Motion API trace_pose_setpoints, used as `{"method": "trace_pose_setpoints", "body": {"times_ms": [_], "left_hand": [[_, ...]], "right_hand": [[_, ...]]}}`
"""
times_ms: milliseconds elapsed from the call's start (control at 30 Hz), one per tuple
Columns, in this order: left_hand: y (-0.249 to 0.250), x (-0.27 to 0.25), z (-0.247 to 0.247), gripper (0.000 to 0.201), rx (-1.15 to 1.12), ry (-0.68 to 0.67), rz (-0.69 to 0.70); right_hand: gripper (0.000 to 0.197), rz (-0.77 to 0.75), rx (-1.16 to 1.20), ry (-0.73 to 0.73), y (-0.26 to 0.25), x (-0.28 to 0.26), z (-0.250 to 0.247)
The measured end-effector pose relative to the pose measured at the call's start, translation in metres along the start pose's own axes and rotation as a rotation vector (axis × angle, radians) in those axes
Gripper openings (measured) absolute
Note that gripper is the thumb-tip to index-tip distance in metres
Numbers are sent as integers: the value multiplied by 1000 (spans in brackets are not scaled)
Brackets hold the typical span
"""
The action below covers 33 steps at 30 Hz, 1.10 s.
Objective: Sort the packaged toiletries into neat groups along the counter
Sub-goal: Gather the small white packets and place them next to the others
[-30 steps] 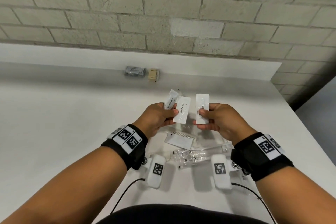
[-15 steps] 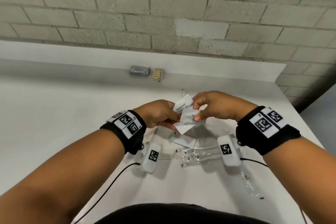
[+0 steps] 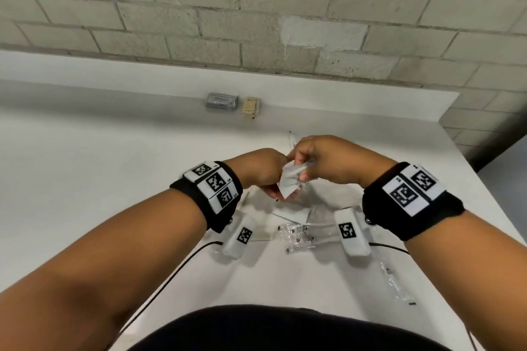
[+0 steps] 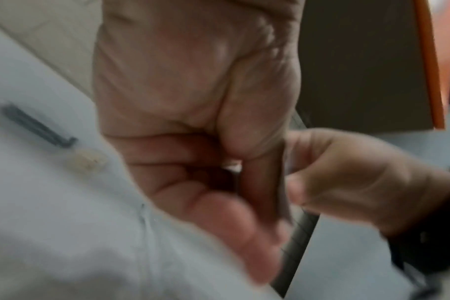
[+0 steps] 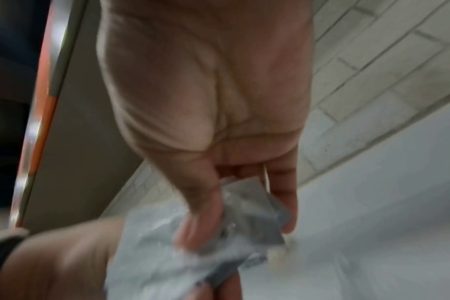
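Above the white counter (image 3: 85,179), your left hand (image 3: 261,171) and right hand (image 3: 328,159) both pinch the small white sachets (image 3: 289,182); square their edges into one flat stack before setting them beside the grey packets (image 3: 222,100).

Both hands, left (image 4: 193,125) and right (image 4: 347,178), pinch a thin packet (image 4: 295,243).

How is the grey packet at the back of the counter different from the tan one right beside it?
The grey packet is wider and lies lengthwise along the backsplash; the tan packet is narrower and points away from it. The grey one is dark with a pale label; the tan one is light beige. Both lie flat on the counter, side by side, untouched.
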<state>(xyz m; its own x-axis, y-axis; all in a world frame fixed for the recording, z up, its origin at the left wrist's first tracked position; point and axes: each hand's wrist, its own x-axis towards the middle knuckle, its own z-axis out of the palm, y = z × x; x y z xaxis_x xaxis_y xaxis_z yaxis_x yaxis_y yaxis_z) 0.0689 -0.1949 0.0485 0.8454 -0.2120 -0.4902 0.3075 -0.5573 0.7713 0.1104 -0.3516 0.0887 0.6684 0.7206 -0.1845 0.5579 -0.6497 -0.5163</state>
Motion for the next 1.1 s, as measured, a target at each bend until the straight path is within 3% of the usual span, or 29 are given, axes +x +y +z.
{"method": "trace_pose_setpoints", "body": {"times_ms": [67,133,200,267,333,400,533,600,700,800,933,1000,1100], "left_hand": [[0,5,7,8,-46,33,21],[-9,9,12,29,18,124,21],[-23,11,18,46,272,170,62],[-34,10,27,53,593,105,154],[-40,13,36,51,866,74,226],[-39,16,35,35,915,124,270],[-28,15,22,22,707,236,265],[-28,16,13,15,377,288,202],[-26,12,4,12,-181,190,93],[-26,13,-2,15,-245,149,87],[-20,10,-4,12,-259,148,88],[-16,10,-3,12,-335,216,103],[-14,10,1,11,-603,342,162]], "right_hand": [[24,76,23,54,11,2,11],[24,150,133,115,28,-2,18],[29,245,154,145,46,-9,24],[40,331,232,178,61,-16,28],[36,374,379,224,70,-19,31],[19,393,471,255,77,-22,32],[12,426,638,318,84,-24,32],[11,425,764,353,84,-27,28],[9,369,900,338,81,-31,18],[11,287,836,245,70,-30,4],[17,217,571,142,42,-21,-15],[18,231,563,242,32,-11,-17],[12,335,867,427,24,2,-4]]}}
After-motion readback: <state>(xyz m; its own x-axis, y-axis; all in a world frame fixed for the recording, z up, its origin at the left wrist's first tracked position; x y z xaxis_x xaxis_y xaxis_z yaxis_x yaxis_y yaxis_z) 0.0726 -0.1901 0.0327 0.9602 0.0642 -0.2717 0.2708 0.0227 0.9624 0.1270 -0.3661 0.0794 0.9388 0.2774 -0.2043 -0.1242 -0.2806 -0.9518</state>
